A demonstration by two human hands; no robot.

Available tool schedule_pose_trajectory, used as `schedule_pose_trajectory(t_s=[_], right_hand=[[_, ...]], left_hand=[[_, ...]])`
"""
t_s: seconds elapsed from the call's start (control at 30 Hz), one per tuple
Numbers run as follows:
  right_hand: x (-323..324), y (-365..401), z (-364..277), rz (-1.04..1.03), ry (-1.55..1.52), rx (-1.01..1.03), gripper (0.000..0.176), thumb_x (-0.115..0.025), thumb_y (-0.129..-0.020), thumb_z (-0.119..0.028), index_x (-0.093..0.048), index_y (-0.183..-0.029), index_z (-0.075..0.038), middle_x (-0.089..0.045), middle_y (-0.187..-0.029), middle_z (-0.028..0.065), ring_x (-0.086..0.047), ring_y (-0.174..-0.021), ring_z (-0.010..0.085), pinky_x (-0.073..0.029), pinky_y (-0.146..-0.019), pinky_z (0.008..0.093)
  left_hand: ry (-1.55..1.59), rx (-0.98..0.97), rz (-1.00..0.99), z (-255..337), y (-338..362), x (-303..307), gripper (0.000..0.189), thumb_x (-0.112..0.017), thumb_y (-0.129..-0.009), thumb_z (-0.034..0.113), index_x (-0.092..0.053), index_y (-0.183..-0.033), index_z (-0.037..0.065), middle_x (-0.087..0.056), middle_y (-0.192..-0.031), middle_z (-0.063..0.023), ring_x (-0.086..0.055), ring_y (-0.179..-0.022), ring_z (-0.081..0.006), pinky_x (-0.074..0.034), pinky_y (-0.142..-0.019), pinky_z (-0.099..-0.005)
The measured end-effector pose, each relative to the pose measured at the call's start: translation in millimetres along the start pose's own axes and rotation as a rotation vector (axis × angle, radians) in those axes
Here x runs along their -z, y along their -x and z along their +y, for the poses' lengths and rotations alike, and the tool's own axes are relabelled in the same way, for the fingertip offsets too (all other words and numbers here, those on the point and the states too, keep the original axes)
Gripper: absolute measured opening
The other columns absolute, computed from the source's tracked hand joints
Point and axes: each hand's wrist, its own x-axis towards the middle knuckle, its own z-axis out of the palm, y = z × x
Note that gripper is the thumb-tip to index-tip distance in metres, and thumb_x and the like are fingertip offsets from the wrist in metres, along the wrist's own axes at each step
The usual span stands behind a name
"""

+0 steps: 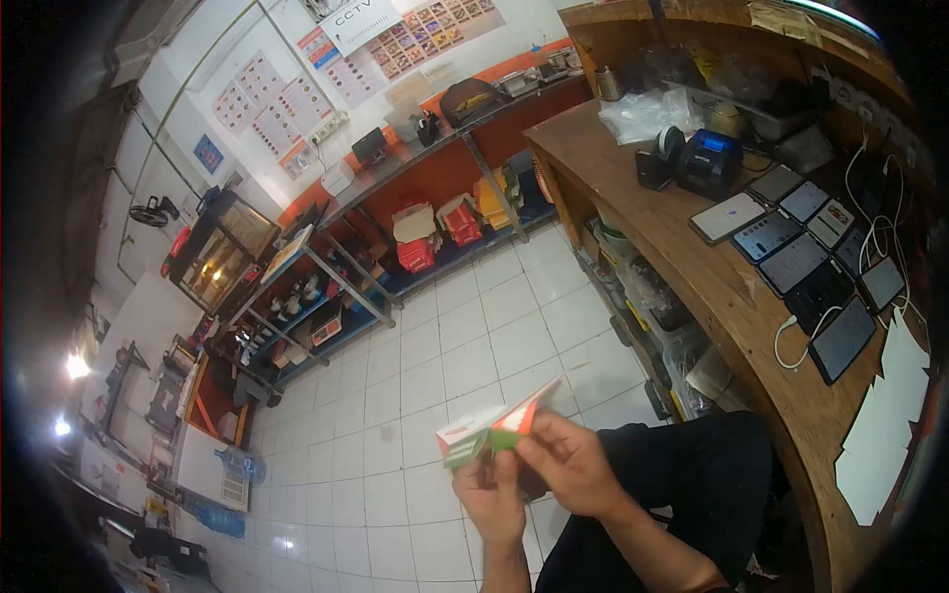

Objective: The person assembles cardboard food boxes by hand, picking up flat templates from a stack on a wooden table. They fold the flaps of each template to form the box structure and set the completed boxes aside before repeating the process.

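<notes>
A partly folded cardboard food box (pixel 473 431) with white, green and red-orange faces is held up in front of me, above my lap. My left hand (pixel 491 500) pinches its near left side, thumb against the green panel. At the right, my right hand (pixel 571 463) grips a red and green corner between thumb and fingers. The two hands are close together, with a small gap between the thumbs. Part of the box's underside is hidden behind my fingers. Flat white cardboard blanks (pixel 883 435) lie on the wooden counter to my right.
The wooden counter (pixel 682 232) carries several phones (pixel 794 262) with white cables, a small receipt printer (pixel 710 160) and plastic bags (pixel 649 116). Ahead, a metal shelf (pixel 432 158) holds red and yellow packs. A glass display case (pixel 225 247) stands left, above the tiled floor (pixel 395 415).
</notes>
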Motion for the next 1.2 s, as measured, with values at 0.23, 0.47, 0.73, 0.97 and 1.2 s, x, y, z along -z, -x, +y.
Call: schedule_pose_trajectory(t_s=[0.23, 0.47, 0.73, 0.97, 1.2], right_hand=[[17, -1, -24, 0.041, 0.02, 0.0, 0.013, -0.058, -0.1, -0.007, -0.06, -0.109, 0.002, -0.063, -0.104, 0.0034, -0.059, -0.094, 0.0081, -0.049, -0.082, 0.0254], [1, 9, -28, -0.078, 0.1, -0.042, 0.013, -0.062, -0.097, -0.005, -0.061, -0.106, 0.003, -0.062, -0.101, 0.005, -0.063, -0.088, 0.0104, -0.051, -0.077, 0.026], [-9, 5, -27, 0.066, 0.622, 0.395, 0.007, -0.069, -0.087, -0.002, -0.065, -0.092, 0.001, -0.067, -0.089, 0.0134, -0.066, -0.08, 0.0211, -0.052, -0.071, 0.03], [-7, 9, -10, 0.068, 0.538, 0.272, 0.011, -0.073, -0.087, -0.006, -0.068, -0.093, 0.001, -0.07, -0.09, 0.0109, -0.068, -0.079, 0.0194, -0.052, -0.072, 0.0297], [-8, 11, -20, -0.057, 0.282, 0.032, 0.015, -0.071, -0.089, -0.008, -0.072, -0.1, 0.002, -0.074, -0.089, 0.0105, -0.07, -0.084, 0.017, -0.053, -0.077, 0.0305]], left_hand=[[-0.378, -0.366, -0.159, 60, 4, 24, 0.021, -0.078, -0.08, 0.001, -0.07, -0.098, -0.004, -0.068, -0.085, -0.0107, -0.064, -0.079, -0.0181, -0.051, -0.074, -0.0294], [-0.514, -0.38, -0.192, 36, -20, 31, 0.016, -0.078, -0.079, 0.001, -0.069, -0.093, -0.001, -0.063, -0.096, -0.0111, -0.06, -0.09, -0.0211, -0.048, -0.081, -0.0324], [-0.446, -0.356, -0.11, 35, -14, 23, 0.011, -0.074, -0.086, 0.007, -0.067, -0.088, -0.001, -0.058, -0.104, -0.0101, -0.054, -0.095, -0.02, -0.045, -0.085, -0.0322], [-0.34, -0.284, -0.195, 35, -17, 25, 0.011, -0.077, -0.085, 0.009, -0.07, -0.087, 0.001, -0.058, -0.106, -0.009, -0.053, -0.094, -0.0189, -0.043, -0.086, -0.0331], [-0.335, -0.323, -0.053, 30, -10, 21, 0.012, -0.075, -0.089, 0.011, -0.069, -0.086, 0.0, -0.057, -0.102, -0.0094, -0.055, -0.092, -0.0181, -0.046, -0.081, -0.0316]])
